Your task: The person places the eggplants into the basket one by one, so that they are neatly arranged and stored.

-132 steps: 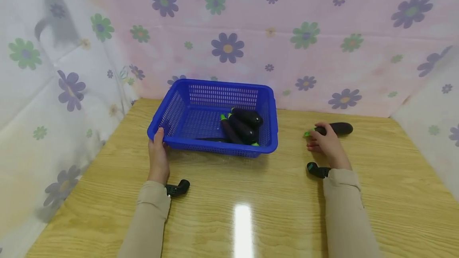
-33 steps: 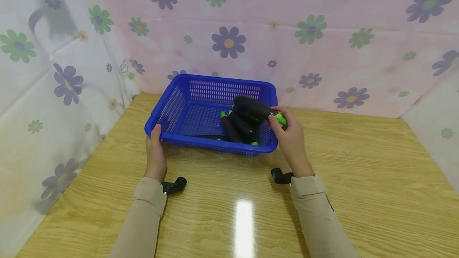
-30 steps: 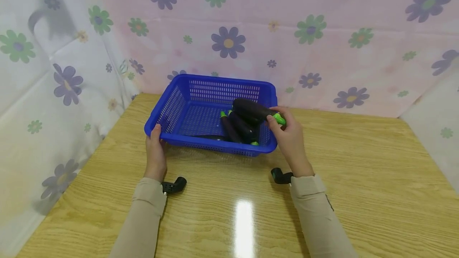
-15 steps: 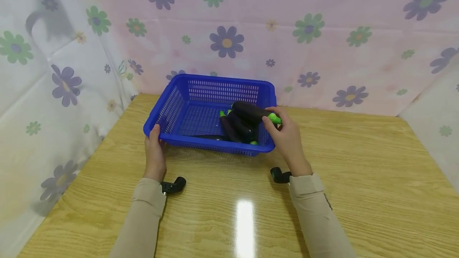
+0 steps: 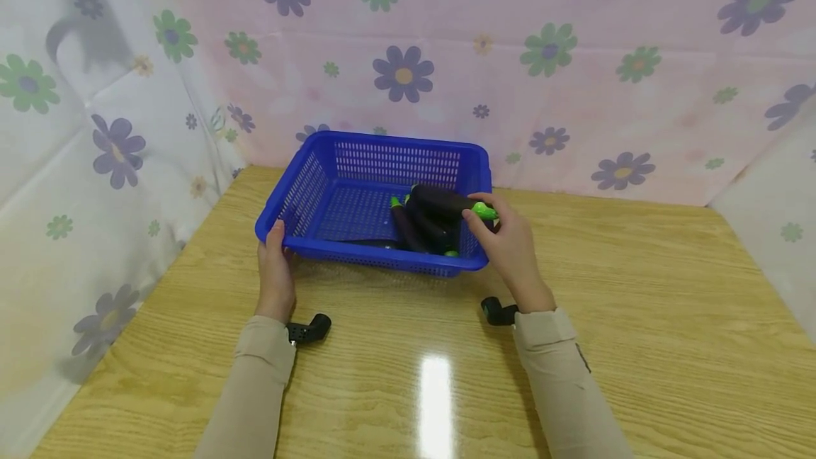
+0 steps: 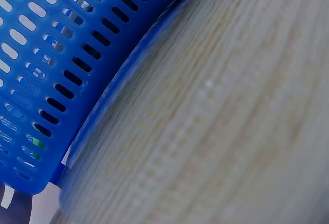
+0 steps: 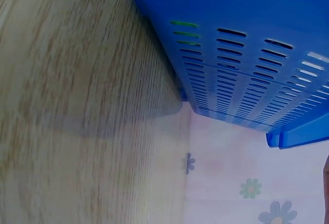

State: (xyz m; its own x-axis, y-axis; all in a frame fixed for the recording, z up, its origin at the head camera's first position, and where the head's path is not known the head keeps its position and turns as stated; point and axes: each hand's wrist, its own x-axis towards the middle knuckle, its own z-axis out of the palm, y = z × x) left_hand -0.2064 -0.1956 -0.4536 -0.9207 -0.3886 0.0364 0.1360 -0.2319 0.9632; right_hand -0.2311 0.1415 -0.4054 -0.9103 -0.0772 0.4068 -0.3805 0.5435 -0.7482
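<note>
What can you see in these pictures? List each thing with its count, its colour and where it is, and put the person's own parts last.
basket: one, blue with slotted walls, at the back middle of the table.
held eggplant: one, dark purple with a green stem end, over the right side of the basket, on top of the others.
eggplants in the basket: at least two, dark purple with green stems, lying in the right half; the exact count is hard to tell.
table: one, light wood grain, glossy.
floral cloth: pink and white with purple and green flowers, behind and at both sides.
left hand: grips the basket's near left corner.
right hand: pinches the held eggplant at its stem end.
sleeves: two, beige.
</note>
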